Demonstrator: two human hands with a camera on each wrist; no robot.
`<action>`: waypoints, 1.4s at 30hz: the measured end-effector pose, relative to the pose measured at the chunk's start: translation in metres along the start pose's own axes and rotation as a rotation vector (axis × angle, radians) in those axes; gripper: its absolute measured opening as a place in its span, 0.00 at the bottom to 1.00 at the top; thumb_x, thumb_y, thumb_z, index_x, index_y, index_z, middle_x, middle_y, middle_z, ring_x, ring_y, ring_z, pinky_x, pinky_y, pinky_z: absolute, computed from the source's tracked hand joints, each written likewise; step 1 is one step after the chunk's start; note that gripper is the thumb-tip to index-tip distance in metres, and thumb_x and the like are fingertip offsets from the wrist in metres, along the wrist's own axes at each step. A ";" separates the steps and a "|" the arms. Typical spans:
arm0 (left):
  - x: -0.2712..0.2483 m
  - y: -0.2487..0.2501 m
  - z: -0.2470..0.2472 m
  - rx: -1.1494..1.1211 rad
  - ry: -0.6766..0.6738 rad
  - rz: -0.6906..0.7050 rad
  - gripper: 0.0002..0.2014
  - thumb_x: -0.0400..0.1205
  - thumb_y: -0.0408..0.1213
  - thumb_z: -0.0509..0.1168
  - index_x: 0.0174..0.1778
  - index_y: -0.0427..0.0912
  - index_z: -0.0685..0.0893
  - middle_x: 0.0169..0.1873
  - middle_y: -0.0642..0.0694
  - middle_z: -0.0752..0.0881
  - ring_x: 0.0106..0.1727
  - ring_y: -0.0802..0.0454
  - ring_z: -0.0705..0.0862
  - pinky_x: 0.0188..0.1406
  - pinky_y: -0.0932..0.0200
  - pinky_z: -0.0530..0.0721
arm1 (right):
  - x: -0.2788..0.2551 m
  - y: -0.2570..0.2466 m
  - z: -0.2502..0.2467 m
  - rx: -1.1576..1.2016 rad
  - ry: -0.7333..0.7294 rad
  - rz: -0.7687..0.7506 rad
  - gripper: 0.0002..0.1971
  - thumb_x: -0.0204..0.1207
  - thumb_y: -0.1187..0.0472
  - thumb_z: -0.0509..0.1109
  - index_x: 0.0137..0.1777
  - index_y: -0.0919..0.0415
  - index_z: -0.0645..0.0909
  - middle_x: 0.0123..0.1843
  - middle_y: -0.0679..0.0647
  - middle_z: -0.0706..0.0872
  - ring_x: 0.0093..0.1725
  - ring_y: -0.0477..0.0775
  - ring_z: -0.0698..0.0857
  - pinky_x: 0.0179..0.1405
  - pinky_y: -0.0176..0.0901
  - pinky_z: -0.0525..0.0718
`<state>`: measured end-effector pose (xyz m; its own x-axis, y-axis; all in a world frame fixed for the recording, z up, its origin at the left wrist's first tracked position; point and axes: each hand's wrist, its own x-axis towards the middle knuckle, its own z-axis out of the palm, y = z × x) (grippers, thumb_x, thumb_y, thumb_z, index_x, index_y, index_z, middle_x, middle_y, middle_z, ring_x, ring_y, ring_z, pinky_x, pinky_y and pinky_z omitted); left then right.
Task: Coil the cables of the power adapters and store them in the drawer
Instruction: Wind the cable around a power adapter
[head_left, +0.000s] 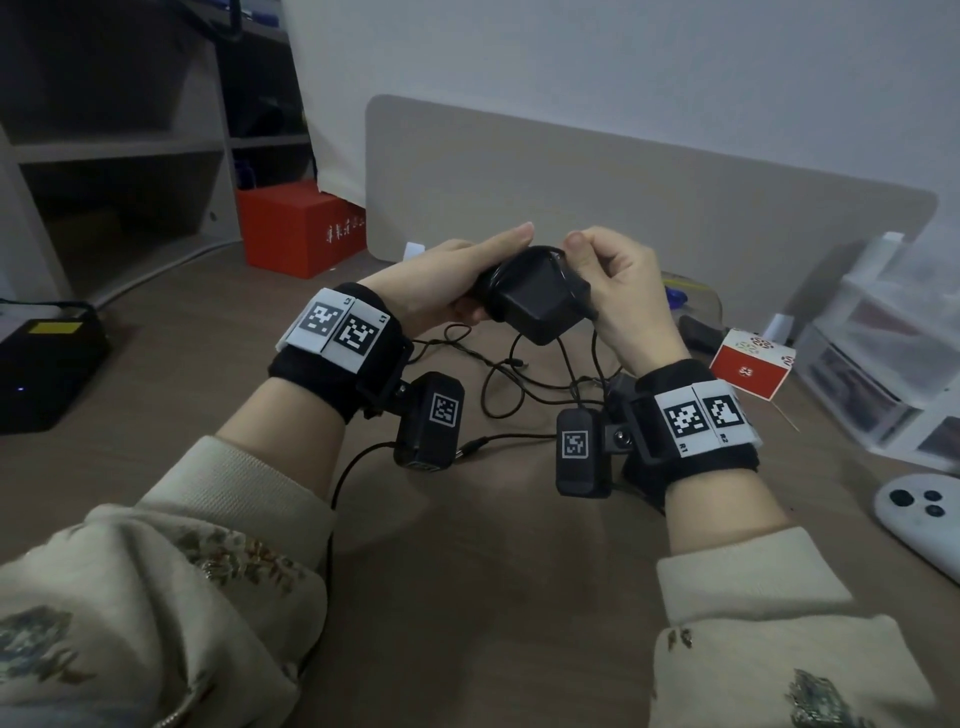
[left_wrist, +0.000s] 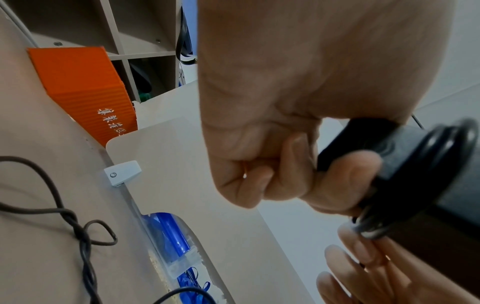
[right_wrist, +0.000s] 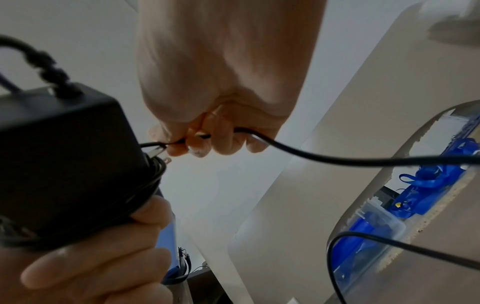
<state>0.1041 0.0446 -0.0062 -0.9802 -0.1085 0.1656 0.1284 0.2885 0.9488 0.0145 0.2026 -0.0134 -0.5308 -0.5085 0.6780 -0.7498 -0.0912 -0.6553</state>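
A black power adapter (head_left: 535, 299) hangs above the brown desk (head_left: 467, 545), with thin black cable wound round its body. My left hand (head_left: 467, 280) grips the adapter (right_wrist: 59, 156) from the left and below, fingers over the wound turns. My right hand (head_left: 618, 286) pinches the free cable (right_wrist: 298, 152) close to the adapter's metal prongs (right_wrist: 158, 154). The loose cable (head_left: 519, 369) trails down to the desk in tangled loops. In the left wrist view the adapter (left_wrist: 405, 164) sits in my curled fingers, blurred.
A beige divider panel (head_left: 623, 197) stands behind the hands. A red box (head_left: 296, 228) sits at back left, a black device (head_left: 41, 369) at far left. Clear plastic drawers (head_left: 893, 353), a small red-and-white carton (head_left: 753, 364) and a white controller (head_left: 919, 514) lie to the right.
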 end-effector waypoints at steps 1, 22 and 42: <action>0.000 0.000 0.000 0.004 -0.002 -0.002 0.25 0.87 0.58 0.55 0.53 0.37 0.81 0.29 0.47 0.77 0.25 0.56 0.72 0.31 0.63 0.70 | 0.000 0.000 0.000 0.002 0.002 0.001 0.15 0.87 0.63 0.61 0.37 0.54 0.77 0.31 0.45 0.79 0.29 0.34 0.76 0.32 0.27 0.72; -0.004 0.009 0.003 -0.123 0.109 0.121 0.31 0.88 0.60 0.51 0.61 0.32 0.79 0.34 0.39 0.75 0.31 0.53 0.73 0.41 0.59 0.73 | 0.000 0.001 0.003 0.036 -0.044 0.124 0.14 0.86 0.67 0.61 0.41 0.56 0.83 0.33 0.56 0.78 0.33 0.47 0.75 0.34 0.38 0.74; 0.011 0.000 -0.005 -0.115 0.585 0.132 0.23 0.87 0.55 0.60 0.53 0.34 0.81 0.34 0.44 0.86 0.25 0.56 0.85 0.32 0.58 0.87 | -0.001 -0.013 0.004 -0.294 -0.360 0.097 0.11 0.84 0.56 0.66 0.53 0.55 0.90 0.34 0.52 0.86 0.32 0.41 0.75 0.40 0.39 0.75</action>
<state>0.0938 0.0388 -0.0035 -0.7135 -0.5929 0.3734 0.2907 0.2344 0.9277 0.0262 0.2014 -0.0072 -0.4720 -0.7719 0.4258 -0.8112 0.1912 -0.5527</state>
